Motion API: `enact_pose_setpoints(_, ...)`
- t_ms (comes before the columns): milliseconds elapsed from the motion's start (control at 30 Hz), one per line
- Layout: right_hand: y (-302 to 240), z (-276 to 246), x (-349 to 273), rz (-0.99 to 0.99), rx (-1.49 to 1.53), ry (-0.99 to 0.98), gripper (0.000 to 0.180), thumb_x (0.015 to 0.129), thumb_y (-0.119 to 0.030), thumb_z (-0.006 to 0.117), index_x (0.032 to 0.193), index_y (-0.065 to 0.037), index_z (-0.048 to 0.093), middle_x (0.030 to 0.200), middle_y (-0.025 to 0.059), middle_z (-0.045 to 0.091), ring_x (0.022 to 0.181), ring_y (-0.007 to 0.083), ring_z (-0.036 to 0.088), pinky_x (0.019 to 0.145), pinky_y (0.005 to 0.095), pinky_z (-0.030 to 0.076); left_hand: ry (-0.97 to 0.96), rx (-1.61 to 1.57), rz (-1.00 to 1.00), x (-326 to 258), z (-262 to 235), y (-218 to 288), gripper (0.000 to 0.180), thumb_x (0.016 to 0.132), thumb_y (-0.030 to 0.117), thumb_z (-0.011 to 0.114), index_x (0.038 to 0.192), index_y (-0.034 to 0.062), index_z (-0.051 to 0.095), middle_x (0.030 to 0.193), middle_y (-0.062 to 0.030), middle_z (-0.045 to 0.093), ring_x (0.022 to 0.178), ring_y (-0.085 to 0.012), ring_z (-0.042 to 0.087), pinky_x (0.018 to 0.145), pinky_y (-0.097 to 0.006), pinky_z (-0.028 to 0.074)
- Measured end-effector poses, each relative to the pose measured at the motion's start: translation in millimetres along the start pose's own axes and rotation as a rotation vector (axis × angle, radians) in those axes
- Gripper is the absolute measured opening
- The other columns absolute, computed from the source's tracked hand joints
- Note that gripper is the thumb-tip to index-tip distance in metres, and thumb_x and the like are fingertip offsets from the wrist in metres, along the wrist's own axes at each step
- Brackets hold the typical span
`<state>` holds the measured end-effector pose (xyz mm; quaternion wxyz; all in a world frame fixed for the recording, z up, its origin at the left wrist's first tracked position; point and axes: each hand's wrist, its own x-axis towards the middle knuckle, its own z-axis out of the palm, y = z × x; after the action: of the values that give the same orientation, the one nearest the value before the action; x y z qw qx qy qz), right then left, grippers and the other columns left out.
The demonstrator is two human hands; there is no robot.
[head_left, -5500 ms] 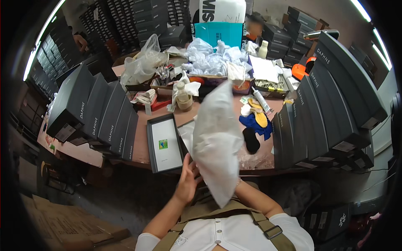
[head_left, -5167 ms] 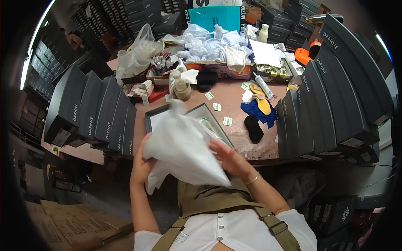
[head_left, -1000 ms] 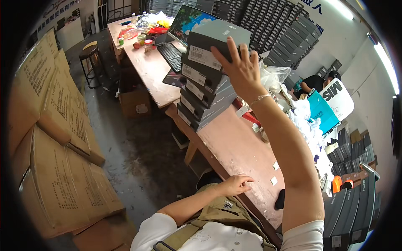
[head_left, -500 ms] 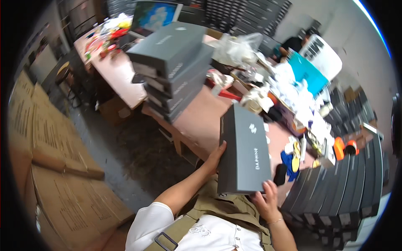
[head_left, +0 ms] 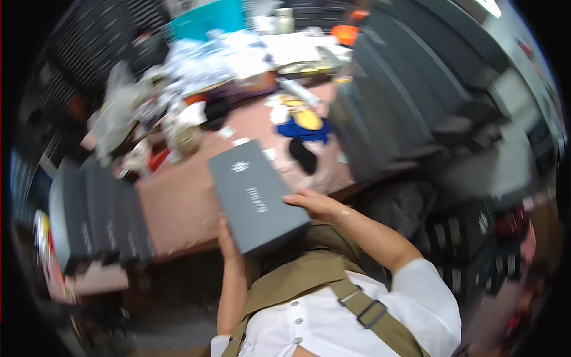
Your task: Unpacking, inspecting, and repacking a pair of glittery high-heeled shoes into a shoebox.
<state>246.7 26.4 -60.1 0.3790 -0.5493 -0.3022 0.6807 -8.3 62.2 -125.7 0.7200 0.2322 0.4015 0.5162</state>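
Observation:
A dark grey lidded shoebox (head_left: 253, 193) is held in front of my body, at the near edge of the pink tabletop (head_left: 178, 205). My left hand (head_left: 229, 238) presses against the box's left side, low down. On the opposite side, my right hand (head_left: 312, 204) grips the edge, its fingers resting on the lid. The lid is on, so the inside is hidden. Just beyond the box lie a black oval item (head_left: 303, 156) and a blue cloth (head_left: 303, 130) with a yellow piece on it.
Stacked grey shoeboxes stand at left (head_left: 101, 214), and a taller stack (head_left: 392, 89) rises at right. Crumpled white paper (head_left: 214, 59), a clear plastic bag (head_left: 116, 113) and a teal panel (head_left: 208, 18) crowd the back. More dark boxes (head_left: 470, 238) sit low at right.
My view has swung to the right, so the table and stacks appear shifted left. The shoebox stays between both hands and now tilts the other way.

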Motion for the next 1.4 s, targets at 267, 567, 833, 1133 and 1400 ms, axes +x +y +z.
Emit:
enact_pose_setpoints(267, -35, 79, -17, -0.303, -0.089, -0.180, 0.048, 0.088, -0.033, 0.063, 0.121, -0.002, 0.048, 0.097, 0.0108, 0.063, 0.086, 0.0165, 0.062, 0.072, 0.0312, 0.050, -0.206, 0.281, 0.344, -3, -24, 95, 0.074, 0.091, 0.052, 0.045, 0.147, 0.0099, 0.023, 0.149, -0.0139, 0.028, 0.141, -0.0276, 0.018, 0.109, -0.057, 0.013)
enact_pose_setpoints(567, 18, 71, -22, -0.650, -1.188, -0.200, 0.029, 0.080, -0.028, 0.067, 0.098, -0.006, 0.061, 0.102, 0.0141, 0.057, 0.097, 0.0297, 0.057, 0.085, 0.0423, 0.043, 0.065, 1.821, 0.073, 55, -139, 130, 0.066, 0.087, 0.012, 0.059, 0.142, -0.0040, 0.027, 0.147, -0.0248, 0.028, 0.137, -0.0369, 0.026, 0.113, -0.039, 0.019)
enact_pose_setpoints(833, 24, 22, -9, -0.653, -1.163, -0.326, 0.030, 0.083, -0.031, 0.065, 0.100, -0.006, 0.065, 0.102, 0.0129, 0.062, 0.099, 0.0292, 0.057, 0.094, 0.0452, 0.038, -0.367, 1.531, 0.851, 58, 51, 34, 0.055, 0.086, 0.016, 0.057, 0.137, 0.0029, 0.040, 0.143, -0.0182, 0.038, 0.135, -0.0320, 0.032, 0.113, -0.043, 0.020)
enact_pose_setpoints(1133, -35, 12, 68, -0.839, -1.498, 0.148, 0.029, 0.080, -0.013, 0.060, 0.108, -0.006, 0.061, 0.098, 0.0119, 0.064, 0.093, 0.0269, 0.061, 0.087, 0.0426, 0.039, -0.397, 1.877, 0.677, 35, 67, 12, 0.040, 0.083, 0.022, 0.061, 0.120, 0.0061, 0.053, 0.122, -0.0146, 0.051, 0.127, -0.0323, 0.039, 0.105, -0.058, 0.023)
enact_pose_setpoints(1400, -2, 23, 116, -0.676, -1.399, 0.305, 0.040, 0.082, -0.015, 0.054, 0.121, -0.009, 0.046, 0.079, 0.0078, 0.067, 0.075, 0.0273, 0.066, 0.077, 0.0506, 0.034, -0.480, 1.660, 0.907, 72, 74, 20, 0.040, 0.081, 0.020, 0.061, 0.119, 0.0062, 0.053, 0.133, -0.0132, 0.045, 0.136, -0.0304, 0.029, 0.110, -0.057, 0.016)
